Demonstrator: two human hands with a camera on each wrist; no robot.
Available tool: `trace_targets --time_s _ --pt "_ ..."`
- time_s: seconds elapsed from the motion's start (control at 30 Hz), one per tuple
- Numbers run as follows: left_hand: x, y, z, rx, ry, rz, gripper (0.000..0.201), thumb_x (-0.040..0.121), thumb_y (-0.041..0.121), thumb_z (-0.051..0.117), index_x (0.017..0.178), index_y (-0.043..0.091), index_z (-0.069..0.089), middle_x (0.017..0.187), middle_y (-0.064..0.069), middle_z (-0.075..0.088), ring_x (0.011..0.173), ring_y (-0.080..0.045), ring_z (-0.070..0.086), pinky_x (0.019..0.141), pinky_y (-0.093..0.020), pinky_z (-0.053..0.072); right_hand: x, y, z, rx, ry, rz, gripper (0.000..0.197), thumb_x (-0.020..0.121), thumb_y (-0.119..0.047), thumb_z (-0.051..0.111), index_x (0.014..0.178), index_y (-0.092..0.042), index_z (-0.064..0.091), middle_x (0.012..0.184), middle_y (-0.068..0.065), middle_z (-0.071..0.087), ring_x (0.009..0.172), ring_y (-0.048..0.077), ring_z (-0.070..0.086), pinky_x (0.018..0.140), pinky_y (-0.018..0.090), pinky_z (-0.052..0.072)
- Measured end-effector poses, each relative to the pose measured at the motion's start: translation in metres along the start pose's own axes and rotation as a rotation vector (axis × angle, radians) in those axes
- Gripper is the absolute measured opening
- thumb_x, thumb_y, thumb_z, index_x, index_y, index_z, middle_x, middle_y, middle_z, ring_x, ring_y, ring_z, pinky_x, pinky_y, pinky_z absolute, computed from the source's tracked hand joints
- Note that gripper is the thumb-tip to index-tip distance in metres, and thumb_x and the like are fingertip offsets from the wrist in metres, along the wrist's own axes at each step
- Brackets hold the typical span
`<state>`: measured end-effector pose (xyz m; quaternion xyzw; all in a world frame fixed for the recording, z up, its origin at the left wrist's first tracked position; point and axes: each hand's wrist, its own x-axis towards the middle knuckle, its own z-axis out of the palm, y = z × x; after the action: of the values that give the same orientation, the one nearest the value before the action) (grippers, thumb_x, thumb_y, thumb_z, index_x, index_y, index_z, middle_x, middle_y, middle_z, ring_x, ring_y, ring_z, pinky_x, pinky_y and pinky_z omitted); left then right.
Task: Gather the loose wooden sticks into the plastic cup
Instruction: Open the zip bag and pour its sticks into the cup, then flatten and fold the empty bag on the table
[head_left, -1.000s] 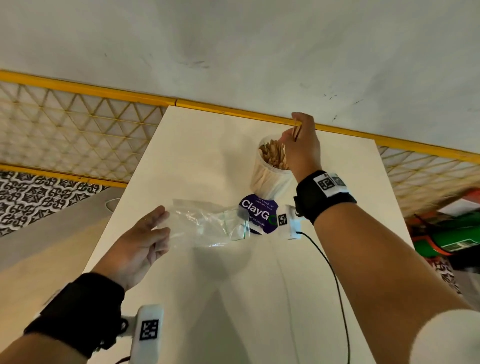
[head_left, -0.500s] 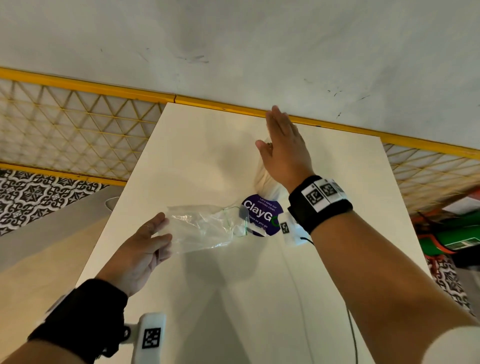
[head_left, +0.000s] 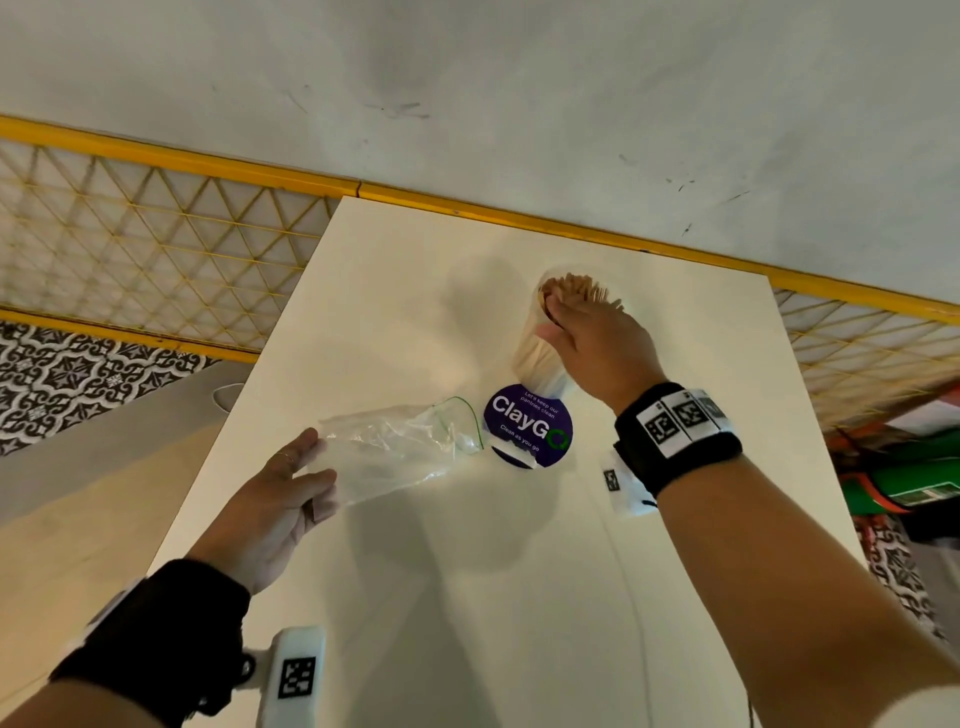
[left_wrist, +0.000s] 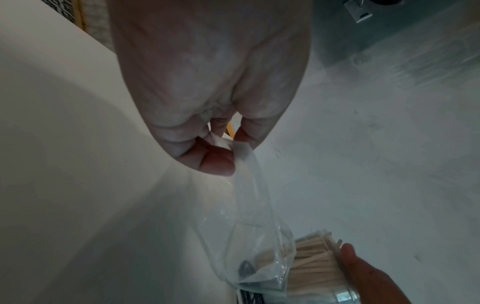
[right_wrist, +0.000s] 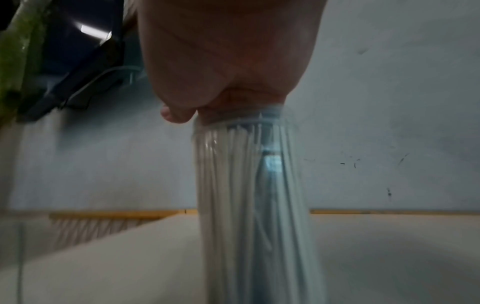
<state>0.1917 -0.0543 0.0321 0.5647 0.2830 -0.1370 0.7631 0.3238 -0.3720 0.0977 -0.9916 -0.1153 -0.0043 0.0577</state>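
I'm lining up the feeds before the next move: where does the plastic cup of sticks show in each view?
Head: plastic cup upper centre, beyond the purple sticker, right hand flat on top.
Left wrist: cup bottom right, behind the clear bag.
Right wrist: cup centre, under the palm.
Shared landmark: the white table, seen in all three views.
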Motion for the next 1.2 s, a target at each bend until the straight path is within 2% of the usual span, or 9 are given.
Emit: trace_targets --time_s 0.13,0.3,0.43,0.6,0.77,0.9,1.0,1.03,1.2 --pt "-0.001 -0.005 0.002 0.043 0.012 0.009 0.052 0.093 -0.003 0.047 0.138 0.021 0.04 0.133 0.008 0.044 0.068 -0.011 0.046 0.076 -0.026 0.042 0.003 -0.008 0.001 0.04 -0.015 0.009 0.062 0.097 -0.053 0.028 0.149 -0.02 0.026 0.159 -0.002 0.022 0.143 0.026 0.028 0.111 0.045 0.03" --pt "-0.003 -0.007 0.003 0.09 0.033 0.032 0.055 0.093 -0.002 0.048 0.14 0.023 0.037 0.137 0.01 0.043 0.082 -0.01 0.051 0.081 -0.028 0.044 0.007 -0.01 -0.009 -0.016 0.014 0.024 0.06 0.098 -0.051 0.023 0.139 -0.012 0.043 0.15 0.008 0.041 0.14 0.028 0.034 0.118 0.046 0.02" --pt "-0.003 -0.011 -0.001 0.089 0.053 0.026 0.056 0.092 -0.002 0.049 0.141 0.021 0.036 0.139 0.009 0.041 0.082 -0.01 0.051 0.077 -0.026 0.045 -0.001 -0.005 -0.015 -0.067 0.109 0.122 0.063 0.099 -0.052 0.016 0.15 -0.016 0.023 0.16 -0.001 0.018 0.149 0.021 0.006 0.119 0.051 -0.003" --pt "-0.004 -0.015 -0.005 0.106 0.037 0.03 0.056 0.092 0.0 0.049 0.143 0.021 0.034 0.14 0.009 0.039 0.094 -0.007 0.052 0.079 -0.026 0.044 -0.014 0.006 0.001 -0.113 -0.07 0.161 0.067 0.096 -0.057 0.007 0.144 -0.023 0.037 0.158 -0.002 0.027 0.149 0.025 0.001 0.111 0.068 -0.011" --pt "-0.003 -0.014 -0.002 0.113 0.035 0.049 0.056 0.092 -0.001 0.05 0.142 0.02 0.036 0.14 0.007 0.04 0.102 -0.014 0.05 0.077 -0.026 0.045 -0.011 0.009 -0.008 0.098 0.219 0.134 0.055 0.1 -0.046 0.027 0.144 -0.015 0.038 0.16 0.006 0.02 0.149 0.023 0.01 0.121 0.049 0.002" --pt "-0.004 -0.013 -0.003 0.225 0.009 0.102 0.059 0.089 -0.001 0.055 0.14 0.023 0.036 0.142 0.008 0.038 0.099 -0.012 0.052 0.078 -0.026 0.046 -0.005 0.004 -0.006 -0.068 -0.022 0.072 0.06 0.099 -0.046 0.016 0.138 -0.01 0.045 0.153 0.01 0.035 0.146 0.028 0.02 0.118 0.051 0.009" --pt "-0.008 -0.014 -0.006 0.4 -0.061 0.171 0.075 0.082 0.006 0.064 0.145 0.027 0.028 0.147 0.011 0.032 0.081 -0.006 0.059 0.087 -0.036 0.051 -0.026 -0.015 -0.012 0.061 0.493 0.0 0.051 0.099 -0.042 0.027 0.1 -0.009 0.067 0.107 0.011 0.068 0.107 0.033 0.057 0.091 0.038 0.04" --pt "-0.011 -0.015 -0.011 0.462 -0.079 0.202 0.077 0.08 0.009 0.065 0.145 0.029 0.028 0.146 0.011 0.033 0.073 -0.005 0.059 0.089 -0.035 0.051 -0.034 -0.031 -0.008 0.184 0.533 0.018 0.052 0.1 -0.042 0.03 0.087 -0.008 0.066 0.09 0.01 0.067 0.089 0.031 0.059 0.078 0.035 0.041" --pt "-0.031 -0.013 -0.011 0.74 -0.19 0.423 0.077 0.085 -0.007 0.054 0.14 0.041 0.03 0.128 0.016 0.036 0.071 -0.006 0.056 0.074 -0.019 0.052 -0.059 -0.084 0.055 0.615 -0.365 0.415 0.057 0.089 -0.063 0.039 0.087 -0.011 0.063 0.075 0.003 0.057 0.07 0.02 0.052 0.067 0.03 0.039"
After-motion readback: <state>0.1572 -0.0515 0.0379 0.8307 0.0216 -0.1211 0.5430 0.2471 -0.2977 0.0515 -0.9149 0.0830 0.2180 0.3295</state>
